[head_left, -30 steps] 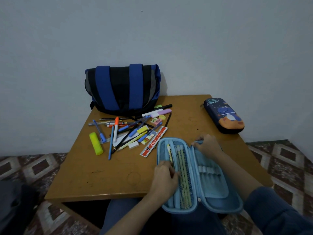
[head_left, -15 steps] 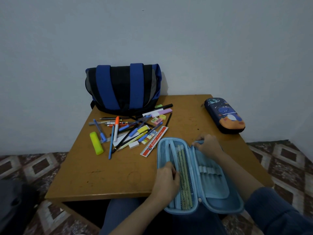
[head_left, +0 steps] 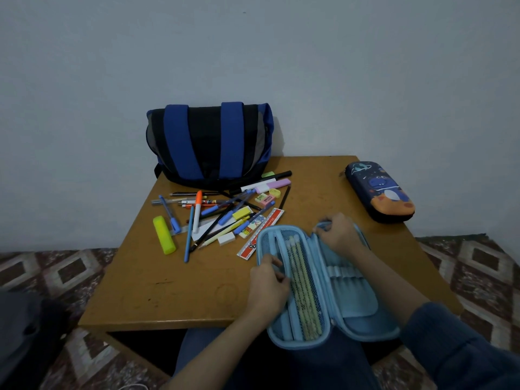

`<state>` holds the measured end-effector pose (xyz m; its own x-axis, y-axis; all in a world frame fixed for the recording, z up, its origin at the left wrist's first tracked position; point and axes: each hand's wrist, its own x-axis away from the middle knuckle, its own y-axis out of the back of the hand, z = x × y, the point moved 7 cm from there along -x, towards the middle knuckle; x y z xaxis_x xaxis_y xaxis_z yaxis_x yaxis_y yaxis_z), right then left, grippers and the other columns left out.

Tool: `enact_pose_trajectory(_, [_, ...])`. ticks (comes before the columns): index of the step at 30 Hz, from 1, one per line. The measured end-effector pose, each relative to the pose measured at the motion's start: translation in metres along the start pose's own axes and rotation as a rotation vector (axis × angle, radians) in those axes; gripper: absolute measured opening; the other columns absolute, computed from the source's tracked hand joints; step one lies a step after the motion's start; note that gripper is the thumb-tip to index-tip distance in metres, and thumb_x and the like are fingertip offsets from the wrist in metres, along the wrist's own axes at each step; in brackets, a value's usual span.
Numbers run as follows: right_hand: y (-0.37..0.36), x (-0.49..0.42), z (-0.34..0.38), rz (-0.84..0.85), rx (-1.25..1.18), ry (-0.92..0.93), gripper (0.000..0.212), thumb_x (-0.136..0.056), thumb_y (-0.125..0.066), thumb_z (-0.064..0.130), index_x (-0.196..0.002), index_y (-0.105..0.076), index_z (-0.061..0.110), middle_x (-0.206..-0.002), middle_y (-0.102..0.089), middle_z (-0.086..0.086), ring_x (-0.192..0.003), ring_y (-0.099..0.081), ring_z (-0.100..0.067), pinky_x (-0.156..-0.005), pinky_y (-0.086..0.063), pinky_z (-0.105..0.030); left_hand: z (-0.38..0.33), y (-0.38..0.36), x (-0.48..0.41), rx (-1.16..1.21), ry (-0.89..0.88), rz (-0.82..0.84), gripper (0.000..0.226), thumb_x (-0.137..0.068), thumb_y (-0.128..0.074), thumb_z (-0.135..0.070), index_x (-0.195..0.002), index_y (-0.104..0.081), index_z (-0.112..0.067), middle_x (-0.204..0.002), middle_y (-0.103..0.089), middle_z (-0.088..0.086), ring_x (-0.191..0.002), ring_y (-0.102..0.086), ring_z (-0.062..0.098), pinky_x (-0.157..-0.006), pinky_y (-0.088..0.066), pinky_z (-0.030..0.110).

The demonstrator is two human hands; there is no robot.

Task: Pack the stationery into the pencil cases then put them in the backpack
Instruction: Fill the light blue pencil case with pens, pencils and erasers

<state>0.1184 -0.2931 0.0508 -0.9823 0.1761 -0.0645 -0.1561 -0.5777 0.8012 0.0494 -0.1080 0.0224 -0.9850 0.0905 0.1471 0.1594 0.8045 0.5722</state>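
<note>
A light blue pencil case (head_left: 356,302) lies open at the table's near edge, overhanging it. Several pale green pencils (head_left: 302,288) sit under the mesh of its left half. My left hand (head_left: 268,285) rests on that left half with fingers curled at the mesh pocket. My right hand (head_left: 339,232) pinches the case's far rim near the zipper. A heap of pens, markers, erasers and a ruler (head_left: 222,218) lies left of the case. The blue and black backpack (head_left: 209,142) stands against the wall. A dark blue printed pencil case (head_left: 380,191) lies shut at the right.
The wooden table (head_left: 168,294) is small, with a patterned floor (head_left: 484,266) around it. A yellow highlighter (head_left: 164,235) lies at the left of the heap. A dark object (head_left: 25,339) sits on the floor at the lower left.
My left hand has slid a little up the left half of the case. The right hand stays at the far rim. The pile has not moved.
</note>
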Motion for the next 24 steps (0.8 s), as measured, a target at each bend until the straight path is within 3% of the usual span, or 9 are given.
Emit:
enact_pose_trajectory(2, [-0.005, -0.007, 0.005, 0.027, 0.006, 0.002, 0.044, -0.086, -0.066, 0.023, -0.116, -0.059, -0.008, -0.115, -0.062, -0.022, -0.107, -0.058, -0.032, -0.079, -0.044, -0.028, 0.001, 0.006, -0.006, -0.008, 0.002, -0.017, 0.023, -0.087, -0.061, -0.008, -0.098, -0.045, -0.019, -0.093, -0.065, 0.004, -0.075, -0.056, 0.005, -0.053, -0.039, 0.008])
enact_pose_trajectory(6, [-0.020, -0.008, 0.004, 0.131, 0.079, -0.011, 0.056, -0.086, -0.066, 0.031, -0.129, -0.051, -0.002, -0.133, -0.051, -0.019, -0.126, -0.044, -0.030, -0.103, -0.037, -0.036, 0.000, 0.015, -0.014, -0.022, -0.034, -0.006, 0.020, -0.085, -0.065, -0.012, -0.094, -0.048, -0.020, -0.091, -0.064, 0.000, -0.079, -0.058, 0.008, -0.059, -0.044, 0.011])
enact_pose_trajectory(10, [-0.024, -0.005, 0.001, 0.135, 0.111, 0.007, 0.056, -0.088, -0.062, 0.033, -0.132, -0.048, 0.001, -0.133, -0.046, -0.019, -0.124, -0.044, -0.030, -0.099, -0.036, -0.032, 0.000, 0.055, -0.027, -0.062, -0.110, -0.163, 0.006, -0.090, -0.059, -0.016, -0.095, -0.060, -0.014, -0.091, -0.061, -0.003, -0.081, -0.055, 0.006, -0.065, -0.043, 0.011])
enact_pose_trajectory(15, [-0.022, -0.006, -0.002, 0.116, 0.092, -0.008, 0.055, -0.086, -0.065, 0.032, -0.129, -0.051, 0.001, -0.130, -0.048, -0.018, -0.122, -0.045, -0.030, -0.099, -0.036, -0.033, 0.029, 0.115, -0.062, -0.262, -0.090, -0.360, 0.018, -0.092, -0.054, -0.011, -0.102, -0.067, -0.003, -0.098, -0.068, 0.010, -0.083, -0.060, 0.016, -0.076, -0.044, 0.021])
enact_pose_trajectory(19, [-0.021, -0.011, -0.001, 0.132, 0.131, -0.010, 0.055, -0.085, -0.066, 0.031, -0.128, -0.051, 0.000, -0.129, -0.050, -0.018, -0.122, -0.044, -0.030, -0.099, -0.036, -0.033, 0.045, 0.123, -0.086, -0.476, -0.048, -0.300, 0.021, -0.093, -0.053, -0.013, -0.107, -0.066, -0.003, -0.105, -0.066, 0.014, -0.096, -0.061, 0.023, -0.087, -0.050, 0.032])
enact_pose_trajectory(24, [-0.022, -0.011, -0.004, 0.145, 0.144, -0.029, 0.056, -0.086, -0.065, 0.032, -0.130, -0.050, 0.002, -0.136, -0.044, -0.021, -0.127, -0.040, -0.031, -0.102, -0.033, -0.035, 0.051, 0.128, -0.099, -0.631, 0.053, -0.254, 0.024, -0.093, -0.052, -0.010, -0.115, -0.059, -0.003, -0.111, -0.060, 0.018, -0.097, -0.060, 0.030, -0.080, -0.050, 0.036])
